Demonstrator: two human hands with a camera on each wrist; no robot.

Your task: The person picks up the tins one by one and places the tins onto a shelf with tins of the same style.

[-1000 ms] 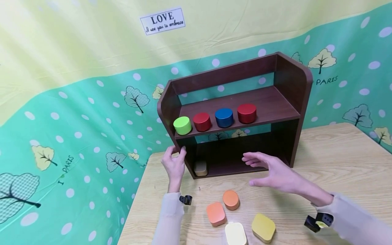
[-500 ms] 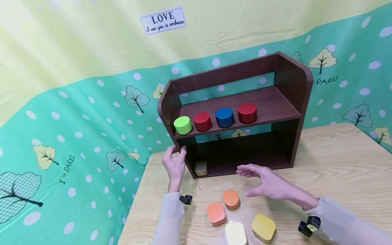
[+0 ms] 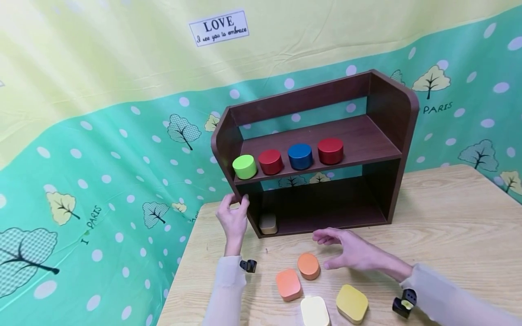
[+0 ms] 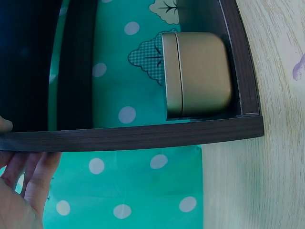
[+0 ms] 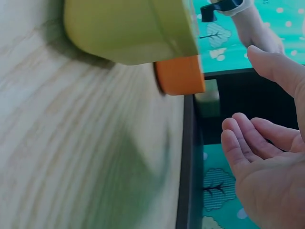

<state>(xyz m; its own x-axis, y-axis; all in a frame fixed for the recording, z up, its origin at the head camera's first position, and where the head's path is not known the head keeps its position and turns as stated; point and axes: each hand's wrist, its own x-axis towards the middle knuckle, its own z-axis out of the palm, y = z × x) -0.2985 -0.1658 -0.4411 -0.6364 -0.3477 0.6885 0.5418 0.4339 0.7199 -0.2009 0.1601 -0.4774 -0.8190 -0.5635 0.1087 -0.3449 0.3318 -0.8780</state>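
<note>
One round orange tin (image 3: 308, 266) near right hand (image 3: 352, 250)

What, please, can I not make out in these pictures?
Head view: near end of the cream tin, cropped by the bottom edge.
Left wrist view: part of the left hand, cropped by the left edge.
Left wrist view: any contents of the gold tin, hidden by its walls.
Right wrist view: part of the yellow tin, cropped by the top edge.

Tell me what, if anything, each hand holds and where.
The left hand grips the shelf by the front edge of its left side panel; the right hand holds nothing.
</note>
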